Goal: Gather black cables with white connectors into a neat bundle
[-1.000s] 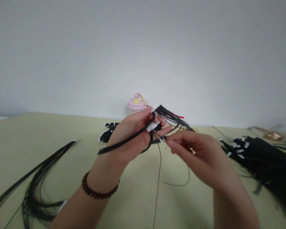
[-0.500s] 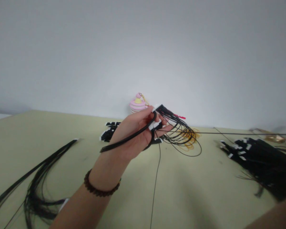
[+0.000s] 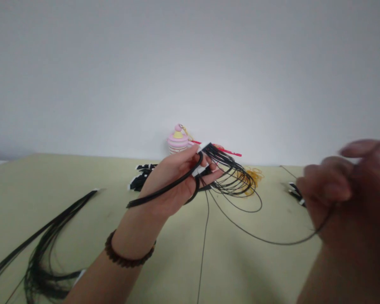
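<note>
My left hand (image 3: 169, 183), with a brown bead bracelet (image 3: 126, 257) at its wrist, is closed around a bundle of thin black wires (image 3: 237, 169). White end pieces (image 3: 204, 147) show at its fingertips. The wires loop out to the right of the fingers, while a thicker black strand (image 3: 164, 195) crosses the palm. At the right, my right hand (image 3: 335, 185) is blurred with its fingers curled. One loose wire (image 3: 272, 243) sags from the bundle to this hand, which grips it; the wire's far end cannot be made out.
Black wires (image 3: 47, 245) with white ends lie at the left. More white-ended black pieces (image 3: 139, 179) are behind my left hand and beside my right (image 3: 294, 195). A pink cupcake-shaped item (image 3: 177, 141), a red strip (image 3: 228, 151) and yellow bands (image 3: 255, 175) are near the wall.
My right hand has come up into view at the right. The wire that ran taut to the right now hangs slack in a curve. My left hand has barely shifted.
</note>
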### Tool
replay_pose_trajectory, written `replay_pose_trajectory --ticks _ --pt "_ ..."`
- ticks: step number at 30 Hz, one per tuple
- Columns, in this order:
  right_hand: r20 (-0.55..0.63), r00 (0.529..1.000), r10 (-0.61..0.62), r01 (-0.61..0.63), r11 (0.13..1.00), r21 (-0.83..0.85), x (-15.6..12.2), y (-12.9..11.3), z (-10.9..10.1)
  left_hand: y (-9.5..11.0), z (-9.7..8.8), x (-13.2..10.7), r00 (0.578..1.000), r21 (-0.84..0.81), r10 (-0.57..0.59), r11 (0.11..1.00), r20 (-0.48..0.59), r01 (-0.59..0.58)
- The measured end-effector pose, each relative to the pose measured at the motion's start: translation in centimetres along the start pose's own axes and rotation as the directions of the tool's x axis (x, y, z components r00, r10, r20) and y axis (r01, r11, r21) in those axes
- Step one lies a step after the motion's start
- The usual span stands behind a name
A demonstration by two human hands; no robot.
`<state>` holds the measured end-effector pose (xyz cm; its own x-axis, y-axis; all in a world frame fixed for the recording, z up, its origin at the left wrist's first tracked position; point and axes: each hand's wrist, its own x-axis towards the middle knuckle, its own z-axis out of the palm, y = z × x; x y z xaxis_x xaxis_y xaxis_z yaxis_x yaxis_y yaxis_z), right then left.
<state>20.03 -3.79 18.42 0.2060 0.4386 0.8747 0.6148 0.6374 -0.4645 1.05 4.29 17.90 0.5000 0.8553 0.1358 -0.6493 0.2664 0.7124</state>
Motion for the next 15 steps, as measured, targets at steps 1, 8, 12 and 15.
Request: replay_pose_trajectory --ticks 1,8,12,15 --pt "-0.071 0.994 0.08 -0.069 0.987 0.145 -0.4 -0.9 1.3 0.0 0.0 0.0 1.0 -0.005 -0.006 1.0 0.007 0.006" --pt "0.086 0.996 0.021 -0.014 0.997 -0.073 -2.2 -2.2 5.1 -0.1 0.3 0.1 1.0 0.06 -0.024 0.998 -0.016 0.024" --pt "0.153 0.988 -0.038 0.059 0.989 -0.136 -2.3 -1.6 5.6 -0.2 0.4 0.3 1.0 0.105 -0.021 0.994 0.011 0.02" --pt "0.131 0.991 -0.009 0.028 0.989 -0.142 -2.3 -1.4 5.8 -0.2 0.6 0.1 0.999 0.104 -0.016 0.995 0.031 0.013"
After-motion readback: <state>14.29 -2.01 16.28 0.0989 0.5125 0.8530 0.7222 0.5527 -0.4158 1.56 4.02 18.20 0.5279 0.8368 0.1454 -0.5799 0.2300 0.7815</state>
